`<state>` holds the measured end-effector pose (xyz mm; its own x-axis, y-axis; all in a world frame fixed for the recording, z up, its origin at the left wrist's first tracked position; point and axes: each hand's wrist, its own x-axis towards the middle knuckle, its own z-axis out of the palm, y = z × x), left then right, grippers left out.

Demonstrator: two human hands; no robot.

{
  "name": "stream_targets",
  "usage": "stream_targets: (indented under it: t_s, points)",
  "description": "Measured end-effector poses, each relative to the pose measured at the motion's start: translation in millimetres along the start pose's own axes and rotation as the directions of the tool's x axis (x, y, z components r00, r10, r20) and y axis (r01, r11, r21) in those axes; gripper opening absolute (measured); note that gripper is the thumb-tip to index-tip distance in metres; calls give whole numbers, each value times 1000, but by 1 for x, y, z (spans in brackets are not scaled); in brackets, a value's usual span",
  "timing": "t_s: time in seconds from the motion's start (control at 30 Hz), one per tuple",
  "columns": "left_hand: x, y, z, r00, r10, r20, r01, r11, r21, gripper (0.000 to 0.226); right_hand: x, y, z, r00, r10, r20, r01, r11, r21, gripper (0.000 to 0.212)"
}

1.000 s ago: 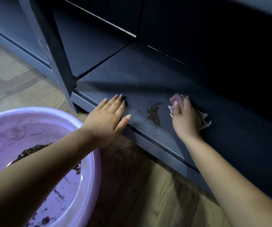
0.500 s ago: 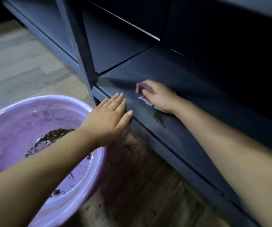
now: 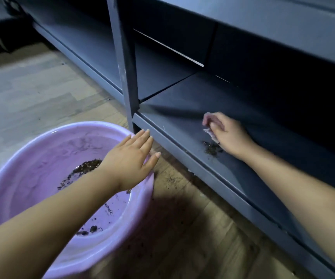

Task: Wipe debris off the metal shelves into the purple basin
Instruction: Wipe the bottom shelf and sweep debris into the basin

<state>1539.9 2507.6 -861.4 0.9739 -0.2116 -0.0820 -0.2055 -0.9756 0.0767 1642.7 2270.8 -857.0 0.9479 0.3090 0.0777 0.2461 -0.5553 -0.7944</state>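
Note:
The dark grey metal shelf [image 3: 182, 121] runs low along the floor, with a small pile of dark debris [image 3: 211, 148] near its front edge. My right hand [image 3: 226, 133] rests on the shelf just behind the pile, closed on a crumpled white cloth [image 3: 210, 133]. The purple basin [image 3: 27, 150] sits on the floor at lower left with dark debris inside. My left hand [image 3: 132, 158] is flat, fingers together, over the basin's right rim, its fingertips close to the shelf's front lip.
A grey upright post [image 3: 125, 67] stands at the shelf's left corner, just beyond the basin. Crumbs of dirt [image 3: 172, 180] lie on the wooden floor under the shelf edge. An upper shelf [image 3: 283, 27] overhangs the work area.
My right hand swept the cloth leftward past the debris pile, then came back a little beside it. My left hand slipped off the shelf edge toward the basin rim. The view shifted left.

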Motion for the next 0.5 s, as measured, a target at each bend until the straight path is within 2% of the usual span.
stream_targets:
  t_s: [0.07,0.13,0.2,0.27,0.33,0.4,0.5]
  points:
    - [-16,-25,-2,999,-17,28,16,998,57,108,-9,-4,-5,994,50,-99,-51,999,-4,31]
    - [-36,-60,-4,993,-115,20,114,992,55,105,-19,-5,-8,989,83,-125,-88,996,-33,26]
    - [-58,-103,0,961,-268,-72,268,963,0,88,-27,-6,-9,978,128,-162,-144,985,-92,23]
    - [-76,-146,11,891,-436,-127,439,898,-7,62,-33,-6,-10,972,128,-197,-163,971,-173,19]
    - [-85,-179,21,788,-610,-83,603,792,-95,44,-37,-12,-8,979,110,-172,-152,957,-248,18]
    - [-91,-196,26,685,-728,32,706,653,-275,37,-39,-25,-2,989,76,-130,-108,959,-262,18]
    - [-98,-211,30,599,-784,166,704,415,-576,49,-35,-43,12,989,52,-141,-74,985,-153,20]
